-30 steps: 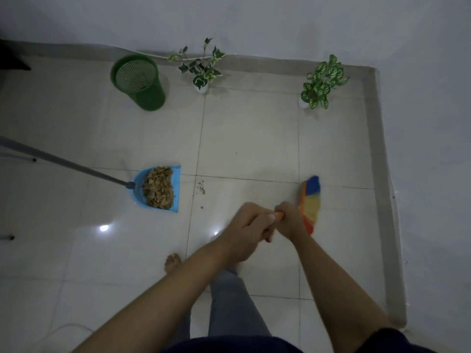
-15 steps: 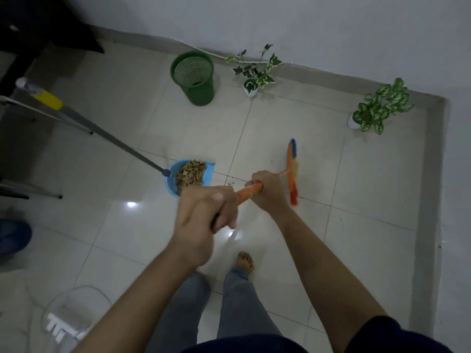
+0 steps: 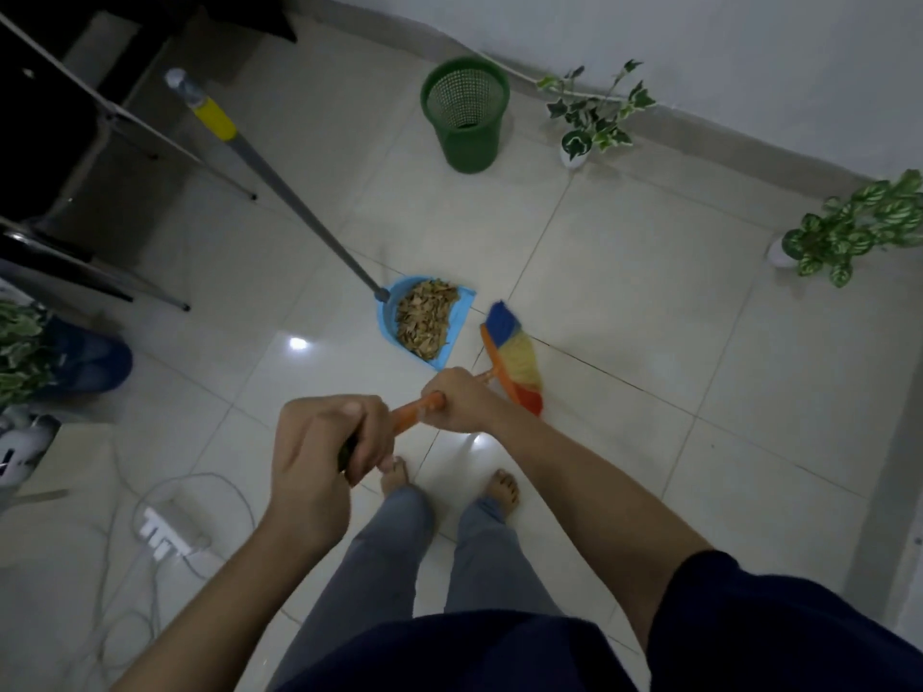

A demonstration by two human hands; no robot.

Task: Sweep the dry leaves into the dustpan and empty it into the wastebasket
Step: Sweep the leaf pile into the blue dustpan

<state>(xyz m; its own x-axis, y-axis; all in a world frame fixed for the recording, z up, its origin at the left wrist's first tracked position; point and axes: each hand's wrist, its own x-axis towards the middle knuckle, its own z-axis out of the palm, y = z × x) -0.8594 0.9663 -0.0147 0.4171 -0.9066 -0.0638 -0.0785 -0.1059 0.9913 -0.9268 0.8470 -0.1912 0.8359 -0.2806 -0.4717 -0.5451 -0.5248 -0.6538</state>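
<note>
Orange plastic is showing between two bare hands: it is the handle of a broom (image 3: 514, 359), and a person looking down at a pale tiled floor (image 3: 649, 302) is holding it in both. The left hand (image 3: 324, 442) is wrapping closed fingers around the upper end of the handle, near the body. The right hand (image 3: 457, 399) is gripping lower down, fingers curled shut around the orange shaft just above the brush head. The bristles, striped blue, yellow and orange, are resting on the floor just beside the open mouth of a blue dustpan (image 3: 424, 319).

Dry brown leaves (image 3: 427, 314) are lying heaped inside the dustpan, filling most of it. Its long grey handle (image 3: 279, 187), with a yellow band near the top, is leaning away to the upper left with no hand on it. A green mesh wastebasket (image 3: 467, 114) is standing upright near the wall, well apart from the dustpan. Two potted plants (image 3: 594, 112) are sitting along the same wall.

Sweeping looks nearly finished. To close this step well, the bristles should be pulling in short, low strokes toward the pan's lip, since a hard stroke could push the unheld pan or scatter the pile. Any crumbs near the lip are too small to make out.
</note>
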